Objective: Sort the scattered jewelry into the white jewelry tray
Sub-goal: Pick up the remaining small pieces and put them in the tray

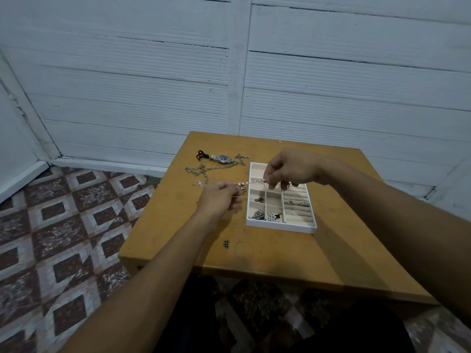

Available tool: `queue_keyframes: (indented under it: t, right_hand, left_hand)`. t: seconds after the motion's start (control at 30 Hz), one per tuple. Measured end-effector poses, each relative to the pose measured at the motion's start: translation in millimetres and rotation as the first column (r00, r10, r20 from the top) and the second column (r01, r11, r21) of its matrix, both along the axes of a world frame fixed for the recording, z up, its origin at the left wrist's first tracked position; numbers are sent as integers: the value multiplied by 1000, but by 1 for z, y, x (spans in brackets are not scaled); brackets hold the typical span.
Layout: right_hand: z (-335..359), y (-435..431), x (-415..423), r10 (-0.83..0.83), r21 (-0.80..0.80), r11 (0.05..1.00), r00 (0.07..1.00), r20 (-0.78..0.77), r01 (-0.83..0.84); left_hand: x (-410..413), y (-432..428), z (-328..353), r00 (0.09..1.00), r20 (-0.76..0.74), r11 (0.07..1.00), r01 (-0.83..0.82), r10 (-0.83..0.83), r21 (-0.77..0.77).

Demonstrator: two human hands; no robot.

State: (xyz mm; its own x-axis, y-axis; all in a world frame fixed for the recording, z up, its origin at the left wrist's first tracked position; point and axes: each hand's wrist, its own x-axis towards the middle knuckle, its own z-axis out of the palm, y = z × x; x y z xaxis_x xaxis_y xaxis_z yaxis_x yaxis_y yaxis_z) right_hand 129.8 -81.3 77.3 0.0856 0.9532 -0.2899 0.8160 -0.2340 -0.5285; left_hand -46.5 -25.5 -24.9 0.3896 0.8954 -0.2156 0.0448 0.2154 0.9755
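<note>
A pearl bead strand (254, 181) is stretched between both hands above the left edge of the white jewelry tray (280, 226). My left hand (220, 197) pinches its left end, just left of the tray. My right hand (290, 168) pinches the right end over the tray's far compartments. Inside the tray lie rings (297, 203) in the padded slots, a small dark piece (259, 199), and beads and chains (267, 215) in the near compartments. Scattered on the table are a wristwatch (222, 158), a long silver chain (204, 169) and small earrings (200, 184).
The wooden table (254, 256) stands against a white panelled wall. A black hair tie or clip (202, 154) lies beside the watch, and a small chain piece (242, 157) at the far side. A pen-drawn grid mark (226, 244) sits near the front. Patterned floor tiles lie left.
</note>
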Motion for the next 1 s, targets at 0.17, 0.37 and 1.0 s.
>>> queue_keyframes:
  t: [0.17,0.37,1.0]
  right_hand:
    - [10,-2,1,13,56,998,1000,0,-13]
    - [15,-1,6,1,57,998,998,62,-4]
    - [-10,3,16,-187,137,972,981,-46,191]
  left_hand:
    - [15,-6,6,958,275,940,164,-79,-300]
    - [36,-10,9,918,363,872,304,-160,-384]
    - [53,-12,5,881,457,771,376,-124,-515]
